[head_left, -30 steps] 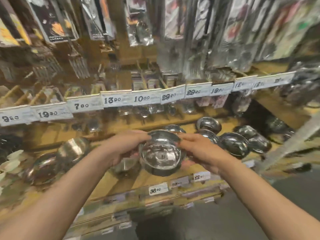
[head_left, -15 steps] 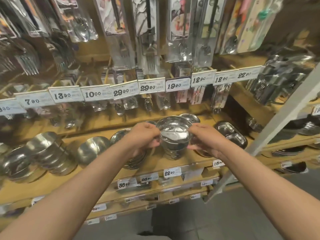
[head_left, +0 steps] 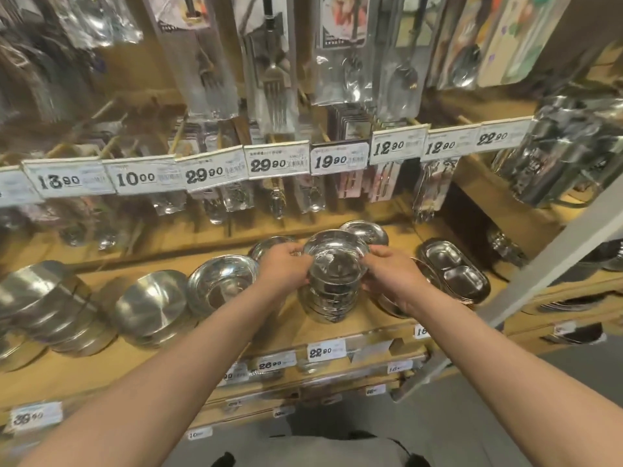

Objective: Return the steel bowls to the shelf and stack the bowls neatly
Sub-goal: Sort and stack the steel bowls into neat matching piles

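Hands grip one stack of steel bowls (head_left: pixel 332 278) from both sides: left hand (head_left: pixel 285 269) and right hand (head_left: pixel 392 276) curled round the top rims. Stack sits on the wooden shelf (head_left: pixel 367 326), so placing looks nearly done; squaring up remains. Loose bowls (head_left: pixel 151 303) lie left, unstacked.

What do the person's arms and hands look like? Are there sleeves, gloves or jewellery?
Both forearms are bare up to the frame edge: no sleeves show. The left hand and right hand wear no gloves. No ring, watch or bracelet is visible.
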Tool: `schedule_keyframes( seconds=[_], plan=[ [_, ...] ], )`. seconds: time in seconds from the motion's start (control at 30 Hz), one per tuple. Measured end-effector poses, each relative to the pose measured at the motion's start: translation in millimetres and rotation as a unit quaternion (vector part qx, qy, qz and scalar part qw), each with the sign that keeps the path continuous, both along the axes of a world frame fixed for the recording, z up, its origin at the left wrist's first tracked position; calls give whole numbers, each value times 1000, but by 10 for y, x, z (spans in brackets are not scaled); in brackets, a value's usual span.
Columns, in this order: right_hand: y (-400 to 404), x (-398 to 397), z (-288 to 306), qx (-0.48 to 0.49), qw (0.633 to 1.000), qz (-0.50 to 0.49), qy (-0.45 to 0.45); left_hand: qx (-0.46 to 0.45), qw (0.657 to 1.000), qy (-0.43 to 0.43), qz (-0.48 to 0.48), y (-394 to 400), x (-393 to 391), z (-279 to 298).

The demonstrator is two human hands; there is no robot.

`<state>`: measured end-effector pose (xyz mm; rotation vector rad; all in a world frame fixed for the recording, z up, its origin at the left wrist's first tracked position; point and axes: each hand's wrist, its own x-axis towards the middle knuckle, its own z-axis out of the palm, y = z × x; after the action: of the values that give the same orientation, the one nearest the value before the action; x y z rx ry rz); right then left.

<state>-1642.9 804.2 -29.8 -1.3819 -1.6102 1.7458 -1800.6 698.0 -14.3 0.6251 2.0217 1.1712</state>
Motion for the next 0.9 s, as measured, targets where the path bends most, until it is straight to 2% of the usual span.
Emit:
schedule_keyframes(
  seconds=[0.27,0.57,0.9],
  plan=[
    [261,-7,-277,149,983,71,-75,-14,997,61,35,95,4,-269],
    [341,-23,-531,136,985,87,-62,6,997,54,64,26,63,-427],
    [399,-28,-533,137,982,110,-63,6,996,35,77,-4,87,-432]
  ],
)
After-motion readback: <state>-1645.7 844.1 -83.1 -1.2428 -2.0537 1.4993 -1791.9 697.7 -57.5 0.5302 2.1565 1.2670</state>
